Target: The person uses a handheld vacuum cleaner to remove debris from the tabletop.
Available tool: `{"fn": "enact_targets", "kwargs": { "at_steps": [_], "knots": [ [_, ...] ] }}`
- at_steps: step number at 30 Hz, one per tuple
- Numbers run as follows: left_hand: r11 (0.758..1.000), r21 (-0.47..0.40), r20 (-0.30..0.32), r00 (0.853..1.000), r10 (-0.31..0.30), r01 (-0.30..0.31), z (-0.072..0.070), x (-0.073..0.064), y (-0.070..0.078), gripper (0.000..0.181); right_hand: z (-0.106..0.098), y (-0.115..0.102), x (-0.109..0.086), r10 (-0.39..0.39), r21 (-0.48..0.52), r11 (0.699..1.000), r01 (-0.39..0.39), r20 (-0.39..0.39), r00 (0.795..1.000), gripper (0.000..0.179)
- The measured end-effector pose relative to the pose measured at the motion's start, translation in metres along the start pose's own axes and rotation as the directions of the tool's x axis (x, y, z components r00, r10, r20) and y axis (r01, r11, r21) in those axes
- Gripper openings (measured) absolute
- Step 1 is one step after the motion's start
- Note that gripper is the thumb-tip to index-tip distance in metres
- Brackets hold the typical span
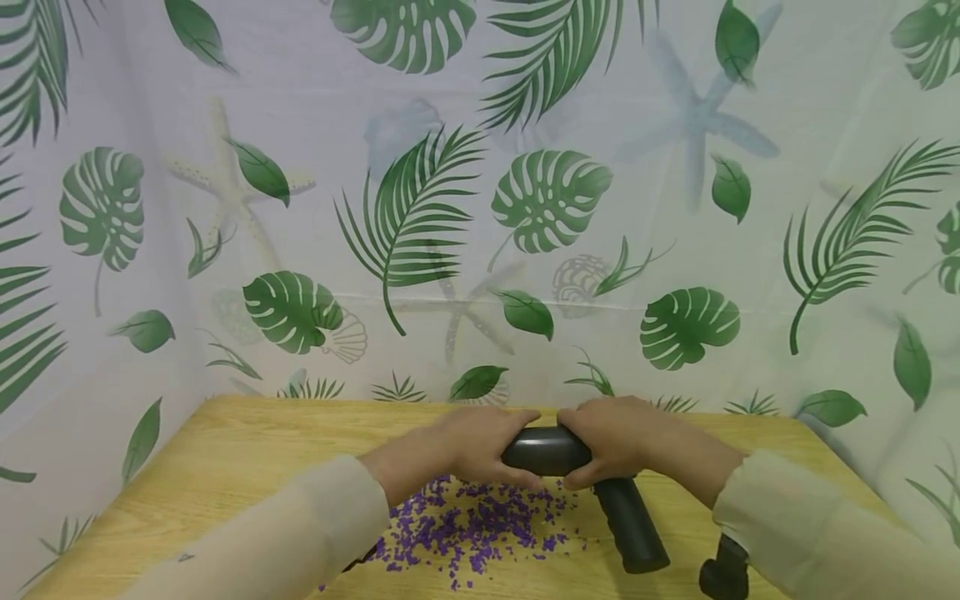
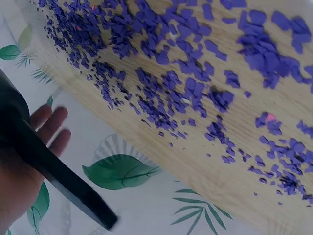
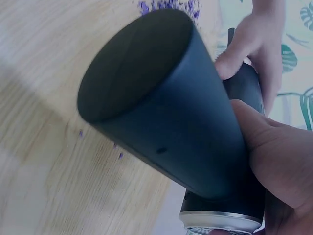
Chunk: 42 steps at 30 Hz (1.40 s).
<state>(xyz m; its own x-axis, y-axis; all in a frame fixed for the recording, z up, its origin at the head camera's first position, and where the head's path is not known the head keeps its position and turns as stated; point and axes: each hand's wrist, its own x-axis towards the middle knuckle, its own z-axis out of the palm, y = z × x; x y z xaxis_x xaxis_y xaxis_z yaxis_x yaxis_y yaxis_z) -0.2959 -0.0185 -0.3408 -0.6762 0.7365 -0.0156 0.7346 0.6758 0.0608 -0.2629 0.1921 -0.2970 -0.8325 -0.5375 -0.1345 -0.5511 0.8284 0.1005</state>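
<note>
Near purple scraps (image 1: pixel 480 525), left hand (image 1: pixel 480 442) and right hand (image 1: pixel 618 433) grip black vacuum (image 1: pixel 547 451); likely readying nozzle (image 2: pixel 68 181), next probably needs aiming scrapward.

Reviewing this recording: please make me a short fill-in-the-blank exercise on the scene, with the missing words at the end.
1. The left hand and the right hand both grip one device, whose colour is ____.
2. Of the two hands, the ____ one is nearer to the device's handle.
3. The scraps strewn over the table are mostly ____.
4. The backdrop behind the table is printed with ____ leaves.

Missing words: black; right; purple; green.
</note>
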Motion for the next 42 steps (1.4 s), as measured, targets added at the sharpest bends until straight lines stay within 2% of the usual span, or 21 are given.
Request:
{"fn": "enact_targets", "kwargs": {
  "at_steps": [3,6,9,13,18,19,21,24,26,27,30,32,33,34,36,40,42],
  "knots": [
    [0.998,-0.040,-0.024,0.999,0.038,-0.039,0.000,0.003,0.005,0.064,-0.002,-0.008,0.003,-0.005,0.009,1.000,0.005,-0.024,1.000,0.050],
    [0.998,-0.064,-0.044,0.999,0.007,-0.010,0.000,0.003,0.008,0.045,-0.003,-0.012,0.005,0.006,0.019,1.000,-0.005,-0.057,0.998,0.048],
    [0.997,-0.069,-0.069,0.997,-0.038,0.033,0.000,0.003,0.006,0.045,-0.002,-0.012,0.006,0.028,0.030,0.999,-0.025,-0.099,0.995,0.051],
    [0.997,-0.059,-0.104,0.993,-0.062,0.056,-0.003,0.000,0.004,0.047,0.002,-0.009,0.003,0.054,0.074,0.996,-0.040,-0.196,0.979,0.059],
    [0.991,-0.087,-0.146,0.983,-0.110,0.098,-0.006,-0.005,-0.002,0.048,0.008,0.002,-0.006,0.139,0.233,0.970,-0.069,-0.299,0.944,0.076],
    [0.990,-0.094,-0.160,0.980,-0.122,0.107,-0.007,-0.006,-0.003,0.049,0.010,0.004,-0.009,0.175,0.280,0.956,-0.087,-0.307,0.935,0.081],
    [0.984,-0.118,-0.187,0.970,-0.155,0.134,-0.009,-0.008,-0.006,0.050,0.012,0.007,-0.015,0.262,0.399,0.908,-0.130,-0.297,0.918,0.091],
    [0.975,-0.144,-0.223,0.954,-0.200,0.171,-0.012,-0.013,-0.009,0.051,0.015,0.010,-0.022,0.382,0.577,0.791,-0.205,-0.203,0.902,0.100],
    [0.966,-0.168,-0.235,0.944,-0.232,0.195,-0.013,-0.015,-0.012,0.051,0.017,0.010,-0.023,0.417,0.661,0.709,-0.247,-0.110,0.902,0.095],
    [0.963,-0.178,-0.239,0.940,-0.244,0.205,-0.013,-0.015,-0.013,0.051,0.018,0.010,-0.024,0.416,0.679,0.687,-0.258,-0.077,0.906,0.091],
    [0.955,-0.199,-0.247,0.932,-0.267,0.221,-0.011,-0.017,-0.016,0.051,0.023,0.006,-0.018,0.365,0.694,0.684,-0.224,-0.060,0.929,0.075],
    [0.952,-0.204,-0.253,0.927,-0.277,0.228,-0.009,-0.017,-0.016,0.050,0.027,0.000,-0.013,0.346,0.689,0.700,-0.185,-0.102,0.932,0.064],
    [0.951,-0.206,-0.259,0.924,-0.281,0.231,-0.008,-0.018,-0.016,0.050,0.029,-0.004,-0.011,0.351,0.689,0.705,-0.169,-0.131,0.927,0.058],
    [0.950,-0.210,-0.263,0.922,-0.284,0.233,-0.007,-0.018,-0.015,0.050,0.031,-0.008,-0.009,0.354,0.710,0.686,-0.159,-0.135,0.925,0.052],
    [0.948,-0.223,-0.270,0.920,-0.284,0.227,-0.006,-0.019,-0.012,0.049,0.035,-0.015,-0.006,0.378,0.768,0.620,-0.157,-0.117,0.918,0.042],
    [0.952,-0.224,-0.283,0.921,-0.267,0.208,-0.008,-0.021,-0.005,0.050,0.041,-0.025,-0.004,0.440,0.837,0.520,-0.171,-0.091,0.893,0.034],
    [0.958,-0.204,-0.287,0.923,-0.256,0.202,-0.011,-0.020,-0.002,0.053,0.042,-0.026,-0.004,0.472,0.825,0.535,-0.180,-0.115,0.874,0.035]
  ]
}}
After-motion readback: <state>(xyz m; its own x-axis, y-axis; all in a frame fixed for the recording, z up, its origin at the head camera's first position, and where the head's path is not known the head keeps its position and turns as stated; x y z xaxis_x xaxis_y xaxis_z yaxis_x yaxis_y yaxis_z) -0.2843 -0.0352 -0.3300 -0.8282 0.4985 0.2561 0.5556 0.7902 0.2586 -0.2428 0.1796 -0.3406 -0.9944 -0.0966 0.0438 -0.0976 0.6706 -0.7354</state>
